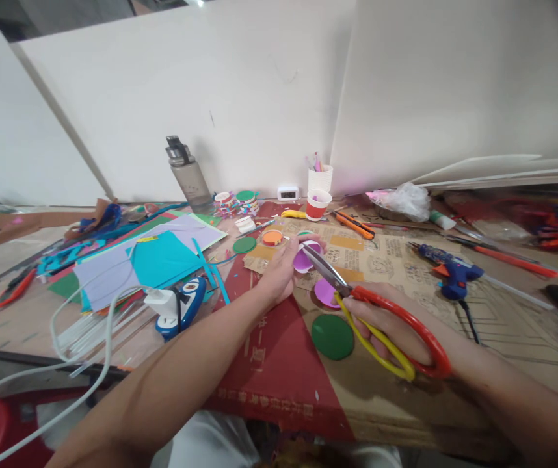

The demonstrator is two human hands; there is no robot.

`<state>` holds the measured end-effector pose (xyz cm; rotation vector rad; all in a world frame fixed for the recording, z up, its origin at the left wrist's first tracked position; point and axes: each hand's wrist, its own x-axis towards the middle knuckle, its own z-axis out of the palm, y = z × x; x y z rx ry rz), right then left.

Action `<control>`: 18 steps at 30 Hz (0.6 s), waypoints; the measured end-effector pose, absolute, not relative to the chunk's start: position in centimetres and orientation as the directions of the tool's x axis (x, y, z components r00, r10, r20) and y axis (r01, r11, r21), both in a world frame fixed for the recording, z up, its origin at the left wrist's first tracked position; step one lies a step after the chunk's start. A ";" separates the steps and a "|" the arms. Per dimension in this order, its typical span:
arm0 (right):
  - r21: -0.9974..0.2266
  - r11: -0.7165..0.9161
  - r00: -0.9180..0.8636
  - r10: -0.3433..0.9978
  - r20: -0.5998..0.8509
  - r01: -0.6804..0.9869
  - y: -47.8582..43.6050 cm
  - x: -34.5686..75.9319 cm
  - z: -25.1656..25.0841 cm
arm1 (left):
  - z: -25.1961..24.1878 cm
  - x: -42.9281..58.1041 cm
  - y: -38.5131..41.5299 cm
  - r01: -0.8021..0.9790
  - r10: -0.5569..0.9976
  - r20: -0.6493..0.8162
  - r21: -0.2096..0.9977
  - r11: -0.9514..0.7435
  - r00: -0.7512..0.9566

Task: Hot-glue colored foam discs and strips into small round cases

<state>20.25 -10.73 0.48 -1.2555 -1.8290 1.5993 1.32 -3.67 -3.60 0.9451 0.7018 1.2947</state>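
My right hand [381, 318] is closed round the scissors [330, 273], which have one red and one yellow handle loop. Their blades point away to the upper left and reach a purple disc with a white rim [302, 261]. That disc is gripped in the fingers of my left hand [283, 270]. Just below lies a loose purple disc [326, 292], partly behind the scissors. Nearer to me a dark green disc [332, 337] rests flat. An orange disc with a pale rim [272, 238] and another green disc [244, 245] lie beyond my left hand.
Coloured sheets [162, 260] and a blue-and-white power strip [184, 309] with a white cable are on the left. A glue gun [454, 270] lies right. Behind stand a grey bottle [190, 175], a red-and-white paper cup [317, 207], stacked discs [246, 200] and a small clock [287, 193].
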 end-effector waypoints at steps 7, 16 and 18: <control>-0.935 -0.049 -0.509 0.828 -0.236 0.352 -10.7 20.0 0.7 | -3.6 1.3 -3.7 -0.476 0.983 0.068 0.879 0.022 0.171; -0.924 -0.083 -0.490 0.828 -0.272 0.372 -10.8 19.9 1.0 | -3.8 1.3 -3.6 -0.471 0.980 0.072 0.882 0.025 0.188; -0.923 -0.091 -0.481 0.832 -0.278 0.375 -10.9 19.7 1.3 | -3.9 1.2 -3.5 -0.474 0.979 0.074 0.880 0.026 0.190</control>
